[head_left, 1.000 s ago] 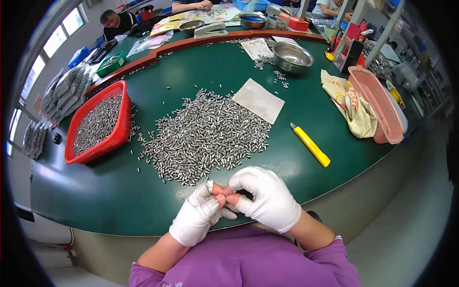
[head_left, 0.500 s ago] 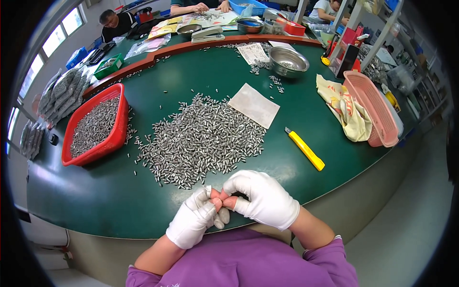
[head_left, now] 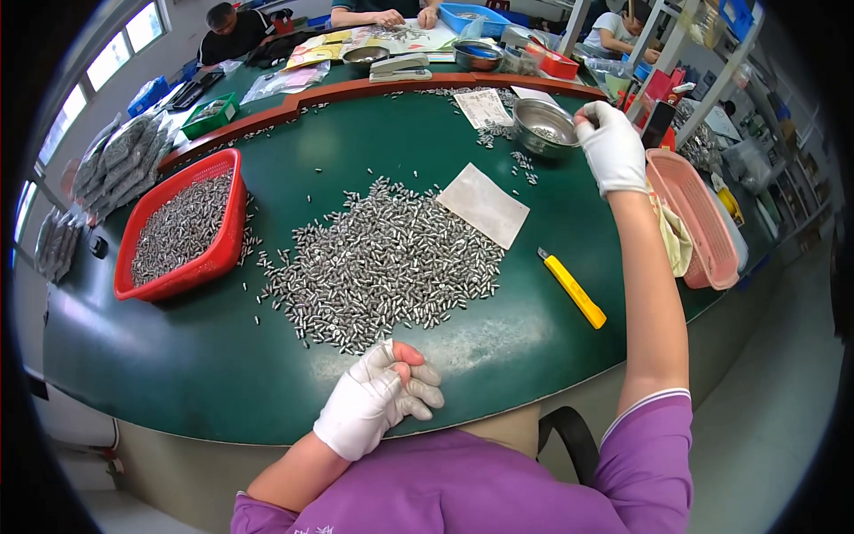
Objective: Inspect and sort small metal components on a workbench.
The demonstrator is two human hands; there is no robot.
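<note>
My right hand (head_left: 614,149), in a white glove with bare fingertips, is stretched out to the right rim of a steel bowl (head_left: 536,142) holding small metal pieces. Its fingers are drawn together; whatever they pinch is hidden, and I cannot tell whether they touch the rim. Near the table's front edge, my left hand (head_left: 384,396) is gloved the same way, its fingers curled and thumb close to the forefinger. Anything in it is too small to make out. Beyond it spreads a large heap of small silvery metal pieces (head_left: 382,267).
A white card (head_left: 483,206) lies against the heap, a yellow utility knife (head_left: 574,292) to its right. A red basket (head_left: 229,214) of pieces stands left; a pink basket (head_left: 698,222) and cloth (head_left: 674,240) lie right. Other people sit across the red-brown ledge (head_left: 311,98).
My right hand has left my left hand and reached far forward and right to the steel bowl. My left hand stays near the front edge. The view has shifted slightly.
</note>
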